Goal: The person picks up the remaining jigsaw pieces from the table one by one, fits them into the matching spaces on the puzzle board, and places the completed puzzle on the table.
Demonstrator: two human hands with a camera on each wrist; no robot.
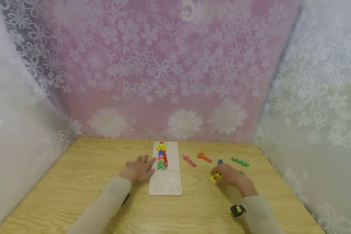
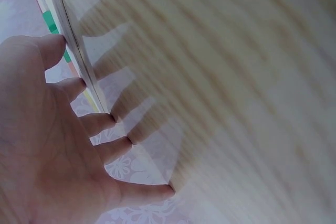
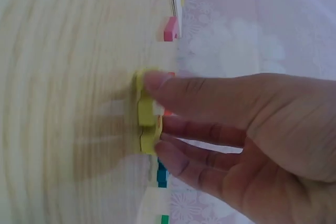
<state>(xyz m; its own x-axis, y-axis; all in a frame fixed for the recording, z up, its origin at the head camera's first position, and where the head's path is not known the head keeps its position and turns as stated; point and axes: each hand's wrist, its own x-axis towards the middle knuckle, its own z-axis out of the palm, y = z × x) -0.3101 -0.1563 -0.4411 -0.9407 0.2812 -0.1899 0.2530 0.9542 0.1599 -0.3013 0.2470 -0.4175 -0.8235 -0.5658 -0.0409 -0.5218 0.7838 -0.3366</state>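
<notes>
A giraffe puzzle board (image 1: 173, 152) lies flat on the table, its yellow head and several neck pieces seated in the upper part and a body-and-legs outline bare below. My left hand (image 1: 138, 169) lies palm down with fingers spread at the board's left edge. In the left wrist view, the thumb (image 2: 52, 51) touches that edge. Right of the board, my right hand (image 1: 231, 176) pinches a yellow puzzle piece (image 3: 146, 111) with a red mark, between thumb and fingers, at the tabletop. A blue piece (image 1: 220, 161) sits just beyond this hand, partly covered by it.
Loose pieces lie right of the board: a pink one (image 1: 189, 161), an orange one (image 1: 204, 157) and a green one (image 1: 240, 162). Another green piece (image 1: 242, 173) shows partly behind the right hand. Flowered curtains (image 1: 184, 81) stand at the table's back and sides.
</notes>
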